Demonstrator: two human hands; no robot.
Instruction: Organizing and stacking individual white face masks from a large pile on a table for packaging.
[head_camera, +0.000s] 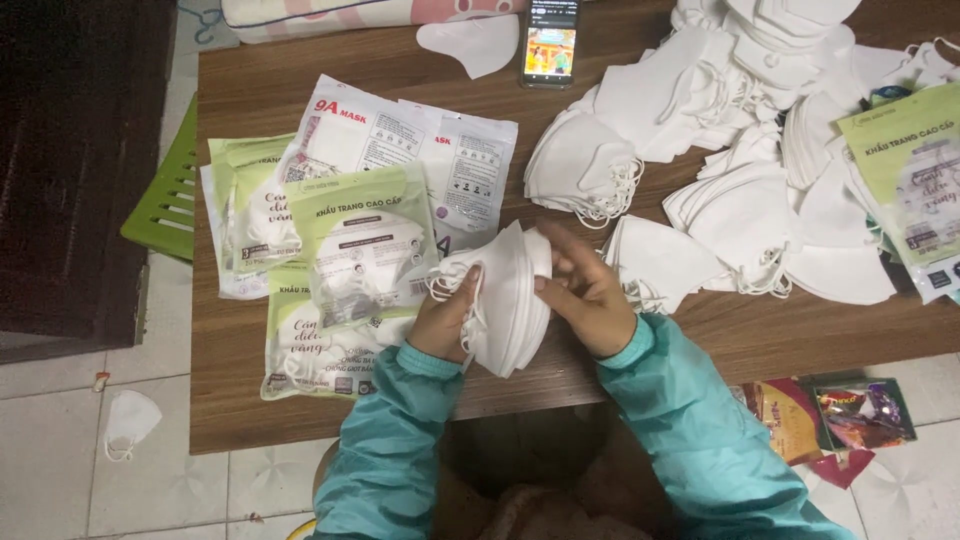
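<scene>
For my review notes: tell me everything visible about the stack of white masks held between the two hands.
The stack of white masks is a thick bundle of folded, soft-looking fabric masks pressed together, standing on edge over the near side of the wooden table. White ear loops hang tangled from its left side. The left hand grips it from the left among the loops; the right hand presses its right face, fingers spread across the top. It is apart from the other mask piles.

Stack of folded masks (510, 300) sits between the left hand (445, 320) and right hand (585, 295) at the table (250, 420)'s near edge, packaged mask bags (350, 260) just left, loose mask piles (740, 130) spread right and behind, phone (550, 40) at the far edge.
</scene>
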